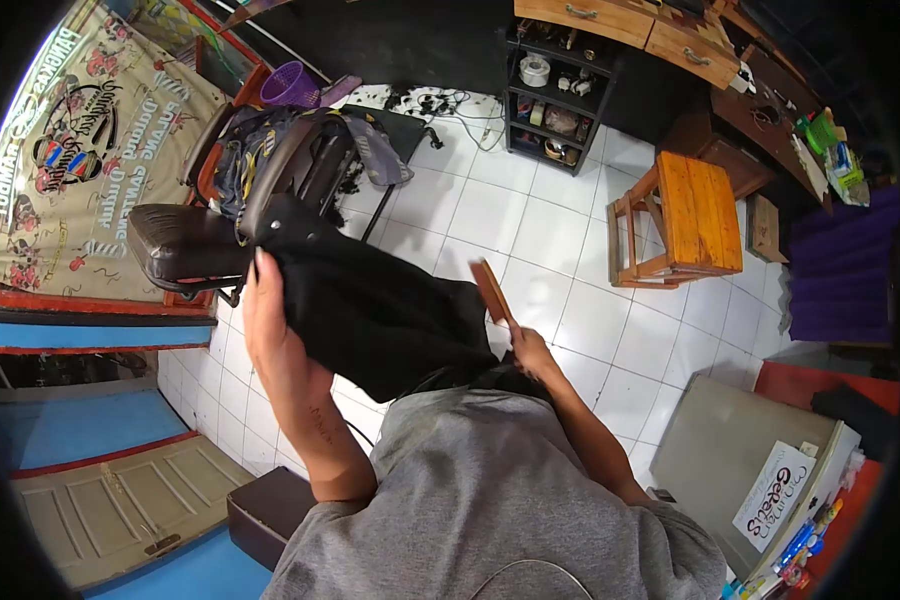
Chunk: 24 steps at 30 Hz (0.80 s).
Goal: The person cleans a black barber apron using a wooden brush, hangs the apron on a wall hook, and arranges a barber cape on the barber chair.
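My left hand (272, 315) is closed on the upper edge of a black barber cape (380, 310), near its snap buttons. The dark cloth spreads from this hand across to my waist in loose folds. My right hand (532, 352) grips the handle of a brown wooden brush (490, 292), whose head points up and away from me, just right of the cape. A barber chair (175, 240) stands beyond my left hand, with a dark patterned cloth (245, 160) draped over it.
Hair clippings (430, 103) lie on the white tiled floor (485, 210) by the far wall. A purple basket (288, 86) sits behind the chair. A black shelf (555, 105), an orange wooden stool (705, 210) and a grey cabinet (740, 430) with a paper sign stand ahead and to the right.
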{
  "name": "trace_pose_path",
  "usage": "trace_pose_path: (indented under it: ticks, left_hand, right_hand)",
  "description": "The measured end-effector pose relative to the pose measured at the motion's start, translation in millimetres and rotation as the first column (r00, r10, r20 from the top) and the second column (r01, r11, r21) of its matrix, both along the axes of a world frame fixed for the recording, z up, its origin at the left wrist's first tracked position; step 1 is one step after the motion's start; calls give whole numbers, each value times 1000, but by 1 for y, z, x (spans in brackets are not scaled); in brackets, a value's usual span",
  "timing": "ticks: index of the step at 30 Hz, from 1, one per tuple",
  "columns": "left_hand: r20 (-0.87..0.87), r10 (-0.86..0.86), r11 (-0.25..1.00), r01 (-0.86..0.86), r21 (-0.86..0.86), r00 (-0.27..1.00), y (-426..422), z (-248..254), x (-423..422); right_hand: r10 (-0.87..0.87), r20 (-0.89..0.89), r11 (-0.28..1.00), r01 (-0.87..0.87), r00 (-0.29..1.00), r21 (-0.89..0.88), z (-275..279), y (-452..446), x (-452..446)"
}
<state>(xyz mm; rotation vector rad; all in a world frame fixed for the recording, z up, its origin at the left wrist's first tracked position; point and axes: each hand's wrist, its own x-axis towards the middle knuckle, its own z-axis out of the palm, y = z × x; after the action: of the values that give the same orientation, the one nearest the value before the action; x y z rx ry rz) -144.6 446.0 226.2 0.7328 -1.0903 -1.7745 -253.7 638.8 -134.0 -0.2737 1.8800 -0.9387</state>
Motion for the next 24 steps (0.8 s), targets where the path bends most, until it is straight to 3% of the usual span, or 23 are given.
trace_pose_path:
  ticks: [1,3,5,7,9,11,13,14,15,16,18,19,21,22,24]
  left_hand:
    - [18,-18,999,17,50,1000,0,-5,-3]
    - [9,-38,994,36,101,999,5,-11,-11]
    - [-36,-88,981,93,171,995,10,-18,-15]
    - [-38,-100,979,105,174,994,19,-20,-20]
    - [-35,-126,979,130,156,991,28,-19,-23]
    - [-42,-140,975,145,171,989,31,-15,-19]
    - [-113,-111,990,120,72,987,33,-3,-11]
    - [-133,-65,991,79,105,989,33,8,-5]
    - [-168,-26,990,49,130,985,29,17,0]
    - [-208,-4,994,28,110,978,27,24,8]
    - [-246,15,996,6,86,969,28,36,13]
    - [-277,73,997,-60,57,958,29,41,12]
    - [-305,129,992,-124,36,943,26,38,14]
    - [-231,103,994,-91,64,967,19,27,18]
    - [-55,89,995,-86,50,995,18,13,9]
  right_hand:
    - [-132,236,988,147,963,-46,50,-17,-2]
    - [-108,353,920,228,929,-318,124,-40,-1]
    - [-87,-47,778,39,995,-627,166,-55,9]
    - [21,-234,698,-182,972,-692,205,-55,7]
    - [70,-288,685,-256,955,-682,205,-56,8]
    - [-56,-410,670,-270,910,-691,163,-63,13]
    - [41,-540,839,-322,841,-438,101,-57,8]
    - [240,-576,912,-385,781,-143,61,-51,4]
    - [282,-617,907,-413,735,-77,2,-37,3]
    - [390,-602,886,-463,697,38,-26,-19,-1]
    - [438,-357,899,-399,825,181,-111,17,-1]
    - [438,-353,899,-400,827,179,-112,22,-3]
    - [265,-190,943,-213,945,256,-115,33,-1]
    - [106,-105,986,-90,989,140,-91,31,0]
    - [-155,76,987,158,985,-37,11,4,-1]
